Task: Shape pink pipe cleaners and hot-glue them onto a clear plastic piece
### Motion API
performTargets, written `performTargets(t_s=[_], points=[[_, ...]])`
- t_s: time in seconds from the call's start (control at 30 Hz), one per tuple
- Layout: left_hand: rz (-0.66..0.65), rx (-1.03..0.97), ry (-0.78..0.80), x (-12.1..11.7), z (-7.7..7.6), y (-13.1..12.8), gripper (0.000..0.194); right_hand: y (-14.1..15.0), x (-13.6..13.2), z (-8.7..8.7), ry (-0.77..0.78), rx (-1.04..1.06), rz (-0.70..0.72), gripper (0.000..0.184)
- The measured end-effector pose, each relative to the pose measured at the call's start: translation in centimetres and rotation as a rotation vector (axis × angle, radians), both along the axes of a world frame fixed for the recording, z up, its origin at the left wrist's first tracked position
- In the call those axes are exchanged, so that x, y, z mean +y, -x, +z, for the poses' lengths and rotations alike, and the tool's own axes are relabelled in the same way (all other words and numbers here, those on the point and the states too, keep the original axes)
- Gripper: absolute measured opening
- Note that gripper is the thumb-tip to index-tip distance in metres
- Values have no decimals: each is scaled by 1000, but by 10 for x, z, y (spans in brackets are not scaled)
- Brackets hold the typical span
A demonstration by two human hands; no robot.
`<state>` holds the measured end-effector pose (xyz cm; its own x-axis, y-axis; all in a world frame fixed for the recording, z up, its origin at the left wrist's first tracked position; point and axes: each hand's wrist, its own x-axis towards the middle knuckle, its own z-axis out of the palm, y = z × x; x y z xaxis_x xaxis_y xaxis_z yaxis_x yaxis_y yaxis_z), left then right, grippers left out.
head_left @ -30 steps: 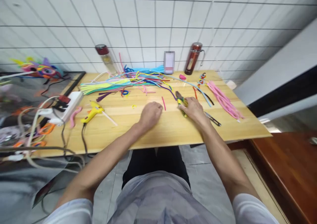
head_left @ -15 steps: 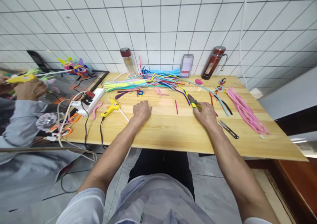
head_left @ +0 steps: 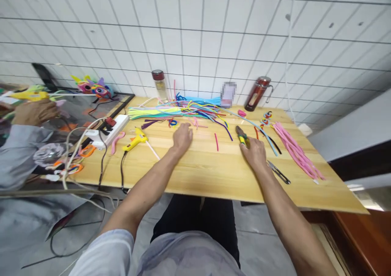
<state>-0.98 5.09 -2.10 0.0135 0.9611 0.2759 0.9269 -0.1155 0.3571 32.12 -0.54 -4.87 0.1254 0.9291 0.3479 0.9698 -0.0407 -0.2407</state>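
Note:
My left hand [head_left: 182, 137] lies palm down on the wooden table [head_left: 207, 174], fingers stretched toward a heap of coloured pipe cleaners [head_left: 183, 110]; it holds nothing. My right hand [head_left: 254, 152] is curled round the yellow-green handles of a pair of pliers [head_left: 242, 136], whose dark jaws point away from me. A short red pipe cleaner piece [head_left: 216, 141] lies between my hands. Small snips [head_left: 278, 172] lie just right of my right hand.
A yellow glue gun [head_left: 135, 141] and a white power strip [head_left: 106, 130] with tangled cables sit at the left. Pink pipe cleaners [head_left: 295, 150] lie at the right. Two bottles [head_left: 159, 84] [head_left: 257, 93] stand by the tiled wall. Another person's hand [head_left: 33, 111] works at the far left.
My left hand has slid forward toward the pipe cleaner heap. My right hand stays on the pliers. The camera view has shifted, bringing the other person into sight.

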Motion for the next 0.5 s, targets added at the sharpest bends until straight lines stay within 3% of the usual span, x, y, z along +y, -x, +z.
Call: performTargets(t_s=[0.13, 0.4, 0.5], points=[[-229, -110, -90, -1, -13, -10, 26, -9, 5, 0, 14, -84, -11, 44], [-183, -105, -42, 2, -21, -12, 31, -4, 62, 2, 95, -98, 16, 53], [-176, -109, -19, 4, -18, -9, 32, -18, 69, 7, 74, -29, -7, 61]])
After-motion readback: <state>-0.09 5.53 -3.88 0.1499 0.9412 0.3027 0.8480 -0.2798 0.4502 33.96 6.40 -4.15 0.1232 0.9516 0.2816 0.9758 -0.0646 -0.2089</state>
